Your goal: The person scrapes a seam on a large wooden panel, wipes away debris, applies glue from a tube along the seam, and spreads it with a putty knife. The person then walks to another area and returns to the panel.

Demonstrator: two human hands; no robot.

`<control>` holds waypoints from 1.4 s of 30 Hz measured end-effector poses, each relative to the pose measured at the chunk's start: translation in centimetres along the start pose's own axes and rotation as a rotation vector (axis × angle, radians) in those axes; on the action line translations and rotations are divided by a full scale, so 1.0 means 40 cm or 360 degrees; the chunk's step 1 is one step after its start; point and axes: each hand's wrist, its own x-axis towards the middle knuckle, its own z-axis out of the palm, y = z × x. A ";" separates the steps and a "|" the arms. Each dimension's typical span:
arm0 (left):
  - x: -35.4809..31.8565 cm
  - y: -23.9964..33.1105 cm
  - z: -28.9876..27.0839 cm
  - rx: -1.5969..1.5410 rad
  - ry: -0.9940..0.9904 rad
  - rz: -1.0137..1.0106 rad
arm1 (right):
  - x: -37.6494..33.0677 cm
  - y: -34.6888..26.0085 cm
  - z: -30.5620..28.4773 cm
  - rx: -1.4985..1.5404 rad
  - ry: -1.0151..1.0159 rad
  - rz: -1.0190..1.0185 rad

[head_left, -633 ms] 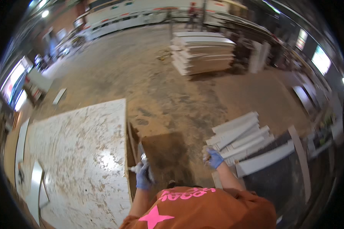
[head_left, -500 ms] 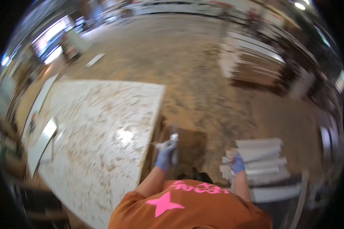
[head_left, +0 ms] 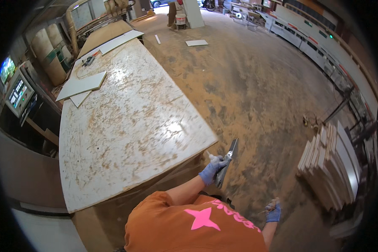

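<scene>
My left hand (head_left: 212, 169), in a blue and whitish work glove, is closed around a long, narrow dark tool (head_left: 228, 166) with a shiny metal part near its middle. It hangs just off the near right corner of a large worktable (head_left: 134, 126), whose white top is scuffed and dusted brown. My right hand (head_left: 273, 211) hangs low over the floor at my right, its glove blue at the wrist and brown with dirt at the fingers. Those fingers are loosely bent, with the thumb apart, and I make out nothing held in them.
White panel offcuts (head_left: 84, 86) and a small dark tool (head_left: 88, 61) lie on the table. A stack of boards (head_left: 332, 164) leans at the right. Left of the table stands a control panel (head_left: 19, 92). A white strip (head_left: 196, 43) and a bucket (head_left: 180, 19) are farther off on the dusty floor.
My view has swung to the left, shifting the table and board stacks within it. My right hand is now away from the white pieces it was beside; the left still holds the tool.
</scene>
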 end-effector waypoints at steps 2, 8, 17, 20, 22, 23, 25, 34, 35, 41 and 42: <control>0.093 -0.001 0.031 -0.0144 0.0006 0.0063 | 0.141 -0.078 0.056 -0.0130 0.0054 0.0070; 0.390 0.084 0.054 -0.0433 0.0206 0.0384 | 0.623 -0.135 0.309 -0.0188 -0.0022 0.0258; 0.877 0.445 0.045 -0.0314 0.0325 0.0300 | 1.281 -0.279 0.617 -0.0349 -0.0001 0.0454; 1.026 0.543 0.046 -0.0438 0.0312 0.0392 | 1.473 -0.313 0.681 -0.0260 -0.0037 0.0537; 1.147 0.580 0.014 -0.0527 0.0394 0.0487 | 1.610 -0.337 0.729 -0.0066 -0.0013 0.0686; 1.208 0.602 -0.010 -0.0570 0.0429 0.0539 | 1.682 -0.332 0.747 -0.0176 0.0079 0.0601; 1.327 0.667 -0.038 -0.0562 0.0545 0.0566 | 1.824 -0.355 0.820 -0.0434 0.0271 0.0396; 1.737 1.056 -0.203 -0.0833 0.0757 0.1044 | 2.622 -0.285 1.293 -0.0659 -0.0155 0.0883; 1.781 1.098 -0.241 -0.0909 0.0860 0.1100 | 2.715 -0.252 1.351 -0.0799 -0.0142 0.0886; 1.937 1.298 -0.439 -0.1140 0.1174 0.1369 | 3.152 0.075 1.642 -0.0857 -0.0368 0.1202; 1.962 1.359 -0.459 -0.1165 0.1193 0.1413 | 3.219 0.128 1.686 -0.0866 -0.0371 0.1209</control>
